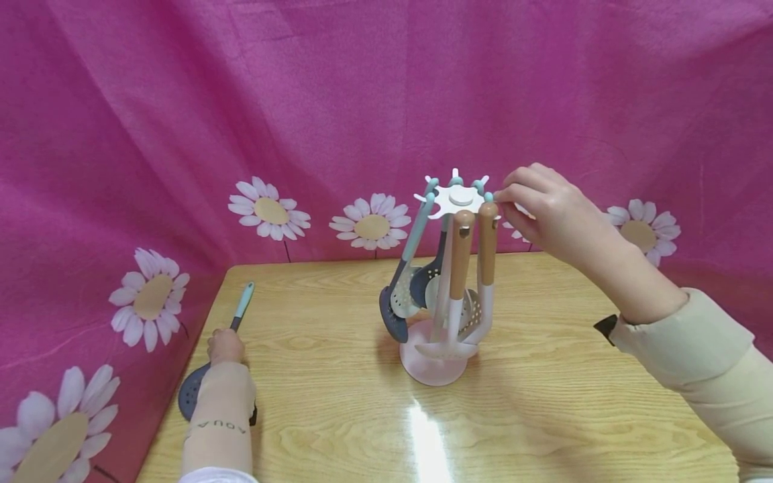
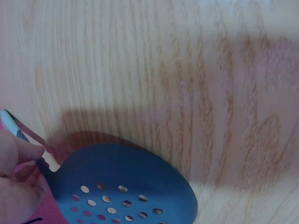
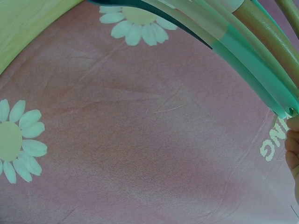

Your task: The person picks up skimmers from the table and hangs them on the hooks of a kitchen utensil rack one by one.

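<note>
On the left, my left hand (image 1: 226,345) grips a skimmer (image 1: 188,392) low on its handle. The skimmer has a dark, perforated round head and a mint handle end; in the left wrist view its head (image 2: 126,177) tilts over the wood, casting a shadow. My right hand (image 1: 543,204) is at the right side of the utensil stand's white hooked top (image 1: 447,202), thumb and fingers pinching at a hook tip beside a hanging mint handle end (image 1: 488,196). In the right wrist view, its fingers (image 3: 292,144) show only at the right edge, against mint handles (image 3: 261,79).
Several utensils hang on the stand, including a dark ladle (image 1: 394,318) and two with wooden handles (image 1: 461,258). The stand's pink round base (image 1: 431,372) rests on the wooden table (image 1: 320,402). A magenta cloth (image 1: 338,100) with daisies hangs behind and at left.
</note>
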Demonstrator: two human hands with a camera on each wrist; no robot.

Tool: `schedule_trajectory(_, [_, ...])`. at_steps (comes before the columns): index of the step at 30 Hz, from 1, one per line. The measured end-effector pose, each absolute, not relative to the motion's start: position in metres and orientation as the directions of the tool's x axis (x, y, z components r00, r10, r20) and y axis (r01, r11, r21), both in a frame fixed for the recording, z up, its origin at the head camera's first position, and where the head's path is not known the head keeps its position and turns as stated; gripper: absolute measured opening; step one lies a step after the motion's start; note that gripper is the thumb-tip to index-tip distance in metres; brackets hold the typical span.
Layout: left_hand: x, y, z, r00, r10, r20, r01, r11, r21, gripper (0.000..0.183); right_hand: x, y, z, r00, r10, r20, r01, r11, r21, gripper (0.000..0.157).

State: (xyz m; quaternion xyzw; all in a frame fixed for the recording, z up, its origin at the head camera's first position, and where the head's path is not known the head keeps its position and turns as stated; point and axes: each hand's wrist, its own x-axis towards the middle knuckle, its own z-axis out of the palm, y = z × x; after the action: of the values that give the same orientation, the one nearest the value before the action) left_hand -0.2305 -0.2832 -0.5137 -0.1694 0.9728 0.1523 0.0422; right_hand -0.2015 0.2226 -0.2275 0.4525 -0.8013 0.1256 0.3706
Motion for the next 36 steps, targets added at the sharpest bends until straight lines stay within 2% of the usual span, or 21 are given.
schedule_trajectory(10, [-0.228, -0.277, -0.514, -0.932, -0.358, -0.057, -0.359, 0.888, 0.289, 0.024, -0.201, 0.223, -0.228, -0.318, -0.634, 0.705, -0.817, 0.561, 0.136, 0.023])
schedule_trajectory(20, [-0.227, -0.279, -0.515, -0.929, -0.361, -0.076, -0.363, 0.859, 0.36, 0.022, -0.202, 0.224, -0.226, -0.326, -0.648, 0.688, -0.825, 0.551, 0.128, 0.017])
schedule_trajectory(25, [-0.231, -0.282, -0.508, -0.961, -0.266, -0.071, -0.273, 0.887, 0.373, 0.016, -0.202, 0.223, -0.228, -0.309, -0.638, 0.705, -0.823, 0.551, 0.139, 0.022])
schedule_trajectory(30, [-0.242, -0.278, -0.49, -0.991, -0.132, -0.016, -0.128, 0.908, 0.398, 0.006, -0.202, 0.222, -0.228, -0.308, -0.634, 0.71, -0.819, 0.556, 0.141, 0.022])
schedule_trajectory(36, [-0.257, -0.264, -0.469, -0.996, -0.074, 0.048, -0.046, 0.903, 0.428, 0.032, -0.202, 0.222, -0.227, -0.309, -0.634, 0.709, -0.819, 0.557, 0.142, 0.022])
